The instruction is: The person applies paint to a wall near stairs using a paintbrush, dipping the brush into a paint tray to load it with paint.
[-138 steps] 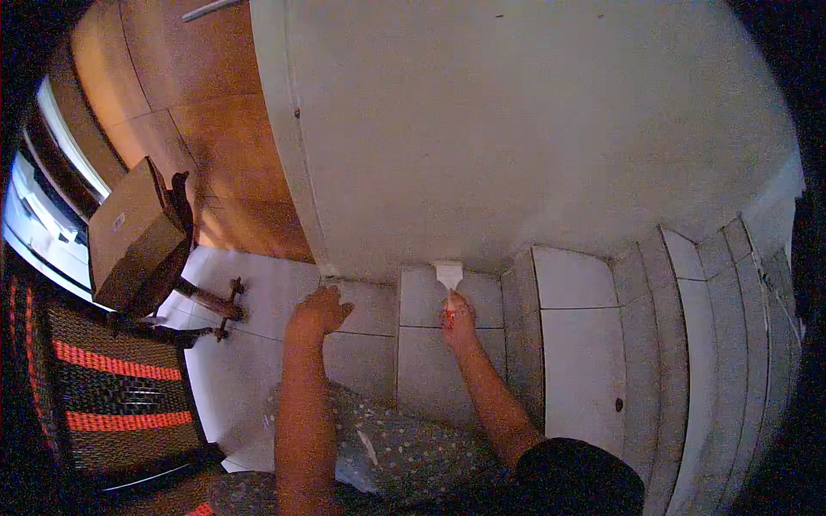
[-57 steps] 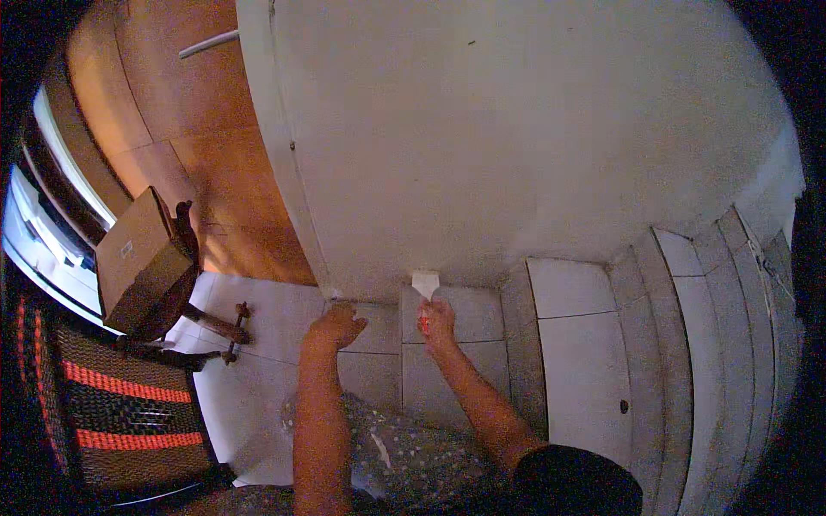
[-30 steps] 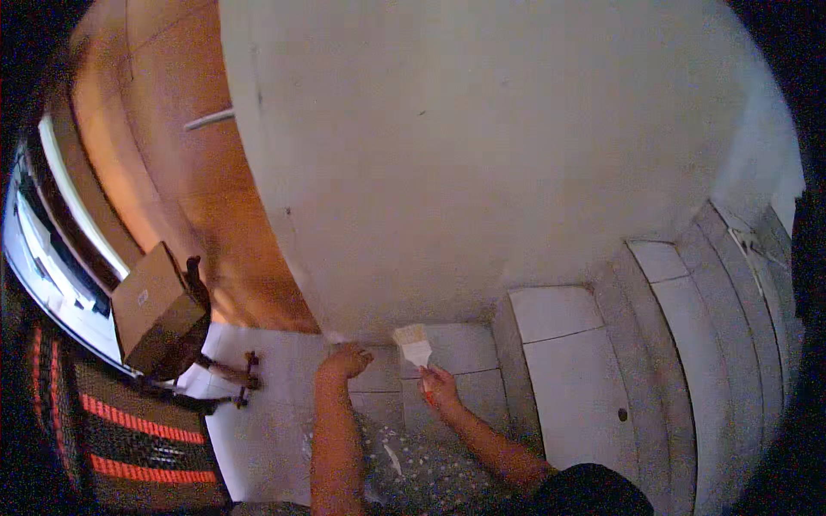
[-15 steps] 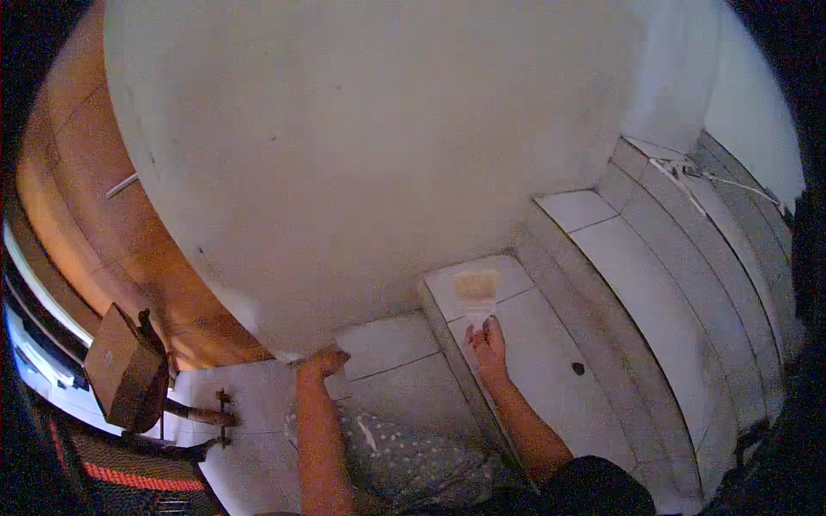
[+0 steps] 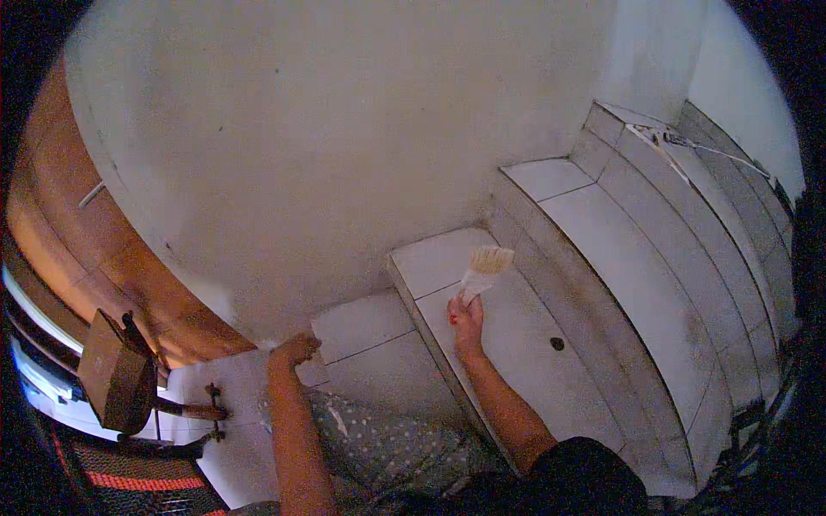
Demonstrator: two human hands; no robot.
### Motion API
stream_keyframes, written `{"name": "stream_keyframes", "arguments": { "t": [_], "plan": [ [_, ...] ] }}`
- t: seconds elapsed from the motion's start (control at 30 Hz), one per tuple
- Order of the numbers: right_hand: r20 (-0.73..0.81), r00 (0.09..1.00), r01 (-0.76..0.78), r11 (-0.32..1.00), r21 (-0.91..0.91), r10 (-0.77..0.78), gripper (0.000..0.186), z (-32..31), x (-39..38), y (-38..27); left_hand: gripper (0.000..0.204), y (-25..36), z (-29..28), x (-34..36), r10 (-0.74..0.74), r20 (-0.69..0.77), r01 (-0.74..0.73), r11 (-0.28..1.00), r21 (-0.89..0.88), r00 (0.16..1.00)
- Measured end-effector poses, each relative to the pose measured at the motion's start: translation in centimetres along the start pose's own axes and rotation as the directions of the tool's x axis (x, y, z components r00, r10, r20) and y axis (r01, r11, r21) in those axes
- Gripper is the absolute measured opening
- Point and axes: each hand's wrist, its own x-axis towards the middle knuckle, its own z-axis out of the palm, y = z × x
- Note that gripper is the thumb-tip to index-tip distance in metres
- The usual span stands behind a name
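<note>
A wide flat paintbrush (image 5: pixel 487 263) with pale bristles and a whitish lower part is held upright by my right hand (image 5: pixel 467 325), its bristle end tipped to the right. The fingers close round its handle, above a tiled step (image 5: pixel 434 262). My left hand (image 5: pixel 297 347) is curled closed near the foot of the pale wall (image 5: pixel 327 146), left of the low tiled step (image 5: pixel 379 344). Whether anything small is inside those fingers cannot be made out. Below my arms spreads dotted grey cloth (image 5: pixel 387 439).
Tiled stairs (image 5: pixel 637 232) climb to the right, with a white cable (image 5: pixel 723 150) on an upper step. A small dark round spot (image 5: pixel 557 344) marks a tread. At the left stand a brown cardboard box (image 5: pixel 116 370) and a black-and-red woven seat (image 5: pixel 142 483).
The paintbrush has swung from nearly straight to a rightward tilt, still in my right hand. My left hand stays closed by the wall. The whole view has shifted slightly.
</note>
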Motion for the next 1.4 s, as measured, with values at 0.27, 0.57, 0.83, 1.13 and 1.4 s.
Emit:
{"name": "stream_keyframes", "arguments": {
  "t": [0.27, 0.57, 0.83, 1.13, 1.4],
  "plan": [
    [0.041, 0.988, -0.151, 0.978, 0.144, 0.147, 0.02, 2.4, -1.0, 0.5, 0.038, -2.6, -0.8, -1.8, -0.141, -0.028, 0.138, 0.987, -0.087, 0.99],
    [0.051, 0.98, -0.195, 0.98, 0.04, 0.193, 0.027, 3.1, -1.5, -1.0, 0.046, -2.8, -0.9, -2.5, -0.104, 0.045, 0.094, 0.978, 0.184, 0.994],
    [0.174, 0.943, -0.261, 0.955, -0.139, 0.283, 0.024, 5.4, -3.2, -0.2, 0.038, -10.5, -0.1, 0.3, 0.183, -0.241, -0.149, 0.977, 0.15, 0.953],
    [0.528, 0.654, -0.336, 0.833, -0.439, 0.542, 0.02, 14.1, -8.3, 3.3, 0.041, -4.4, -2.5, -13.3, 0.012, -0.574, -0.125, 0.979, -0.158, 0.819],
    [0.474, 0.384, -0.726, 0.576, -0.375, 0.792, 0.032, 17.6, -11.2, 10.6, 0.04, -15.6, 1.7, -19.8, -0.325, -0.457, 0.191, 0.929, -0.316, 0.828]
  ]
}}
